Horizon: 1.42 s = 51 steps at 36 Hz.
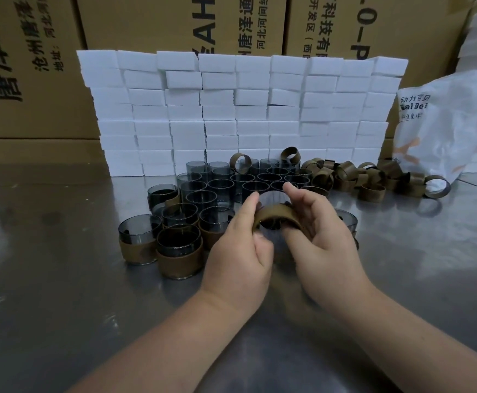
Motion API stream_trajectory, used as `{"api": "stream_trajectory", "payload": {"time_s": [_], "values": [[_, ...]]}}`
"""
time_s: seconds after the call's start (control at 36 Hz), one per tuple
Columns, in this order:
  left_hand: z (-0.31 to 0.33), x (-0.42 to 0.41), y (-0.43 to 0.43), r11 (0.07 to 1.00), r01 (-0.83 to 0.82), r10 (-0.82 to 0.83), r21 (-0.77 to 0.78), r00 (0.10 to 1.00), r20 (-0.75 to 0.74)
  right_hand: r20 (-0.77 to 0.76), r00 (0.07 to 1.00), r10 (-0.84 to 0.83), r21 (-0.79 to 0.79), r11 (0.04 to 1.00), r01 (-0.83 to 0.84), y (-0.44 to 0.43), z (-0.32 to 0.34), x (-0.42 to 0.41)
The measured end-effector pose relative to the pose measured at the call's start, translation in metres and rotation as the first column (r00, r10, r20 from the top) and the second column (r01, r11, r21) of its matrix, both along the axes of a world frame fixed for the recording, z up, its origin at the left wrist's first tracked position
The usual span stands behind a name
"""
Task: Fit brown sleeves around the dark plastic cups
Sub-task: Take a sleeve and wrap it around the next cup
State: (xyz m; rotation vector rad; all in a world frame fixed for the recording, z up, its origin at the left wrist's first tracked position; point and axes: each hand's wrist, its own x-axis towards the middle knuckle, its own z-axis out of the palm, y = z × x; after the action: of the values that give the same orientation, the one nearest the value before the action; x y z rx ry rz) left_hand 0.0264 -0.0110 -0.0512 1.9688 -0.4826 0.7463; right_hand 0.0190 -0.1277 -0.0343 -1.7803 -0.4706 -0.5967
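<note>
Above the steel table, the left hand and right hand pinch a brown sleeve at opposite ends, fingers clamped on its band, which looks light, thin and pliant, so best gripped at the edges.

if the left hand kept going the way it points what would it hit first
Probably the bare dark cups just beyond the left hand and its brown sleeve; depth is unclear.
</note>
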Motion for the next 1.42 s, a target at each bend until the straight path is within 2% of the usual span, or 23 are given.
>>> {"api": "stream_trajectory", "payload": {"time_s": [0.17,0.25,0.39,0.56,0.64,0.78,0.89,1.14,1.31,1.42], "values": [[0.0004,0.0014,-0.0011,0.985,-0.033,0.039,-0.172,0.999,0.037,0.009,0.99,0.142,0.18,0.973,-0.141,0.0012,0.0034,0.0],[0.0028,0.0003,-0.0023,0.967,-0.029,0.047,-0.254,0.997,0.065,0.025,0.993,0.118,0.124,0.985,-0.12,0.0018,0.0044,0.0006],[0.0035,0.0001,-0.0019,0.954,-0.038,0.065,-0.296,0.995,0.081,0.004,0.999,0.033,0.015,0.999,-0.033,0.002,0.0065,-0.003],[0.003,0.0002,-0.0021,0.937,-0.039,0.068,-0.348,0.995,0.073,-0.09,0.98,0.176,0.049,0.984,-0.172,0.0011,0.0063,-0.0055],[0.0031,-0.0003,-0.0014,0.924,-0.025,0.057,-0.38,0.996,0.073,-0.089,0.963,0.254,0.051,0.967,-0.25,0.0027,0.0038,-0.0039],[0.0063,-0.0029,-0.002,0.914,-0.03,0.07,-0.405,0.994,0.084,-0.081,0.959,0.273,0.145,0.955,-0.259,0.0019,-0.0001,0.0016],[0.0074,-0.0033,-0.0028,0.894,0.0,0.029,-0.448,0.998,0.057,-0.088,0.969,0.23,0.081,0.971,-0.223,0.0032,-0.0003,0.0],[0.0054,-0.0071,0.0,0.932,0.043,-0.023,-0.361,0.998,0.058,-0.033,0.998,0.06,-0.085,0.994,-0.063,0.003,0.0045,-0.0035],[0.0028,-0.0047,0.0002,0.968,0.004,0.02,-0.25,0.995,0.093,-0.024,0.999,0.025,-0.061,0.998,-0.027,0.004,0.0054,-0.0054],[0.001,-0.0035,-0.0015,0.974,-0.031,0.049,-0.226,0.996,0.074,-0.08,0.997,0.02,-0.075,0.997,-0.026,0.0044,0.0038,-0.0033]]}}
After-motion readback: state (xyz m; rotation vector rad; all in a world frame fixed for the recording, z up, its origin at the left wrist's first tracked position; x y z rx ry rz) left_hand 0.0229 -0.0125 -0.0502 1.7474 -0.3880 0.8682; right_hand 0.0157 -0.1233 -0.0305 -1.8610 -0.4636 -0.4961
